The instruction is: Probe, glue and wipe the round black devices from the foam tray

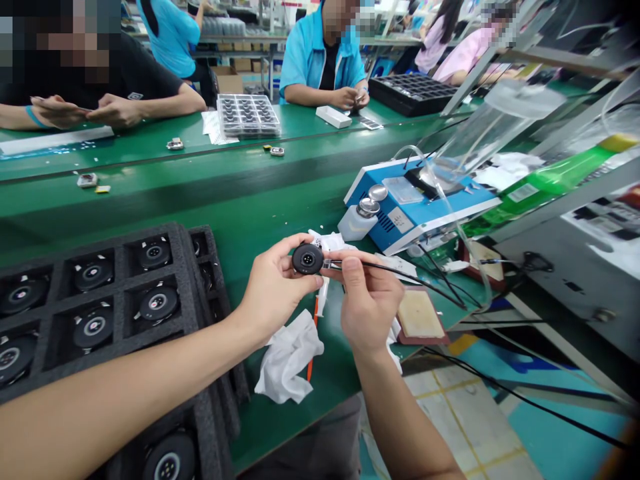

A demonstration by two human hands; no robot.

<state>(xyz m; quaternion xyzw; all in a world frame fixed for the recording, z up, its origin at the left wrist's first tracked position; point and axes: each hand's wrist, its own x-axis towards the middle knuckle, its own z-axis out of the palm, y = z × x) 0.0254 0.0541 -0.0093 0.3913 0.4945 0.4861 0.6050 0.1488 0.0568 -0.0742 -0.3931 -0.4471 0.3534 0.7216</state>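
Between the thumb and fingers of my left hand (pixel 275 280) is a round black smartwatch body (pixel 308 259). Its ringed back, with small metal dots at the centre, is turned towards me. My right hand (pixel 373 293) is closed on a thin dark tool (pixel 375 265) with a shiny tip that meets the watch body's right edge. Whether the dark line running off to the right is the tool's own cord, I cannot tell. Below the hands lie a crumpled white wipe (pixel 291 360) and an orange stick-like tool (pixel 314 340).
At left, stacked black foam trays (pixel 195 287) hold several similar round bodies. A blue machine (pixel 395 220), a dispenser bottle (pixel 360 217), a pad (pixel 423 315) and a green bottle (pixel 555 177) stand to the right. Two people work opposite, near a clear tray (pixel 249 117).
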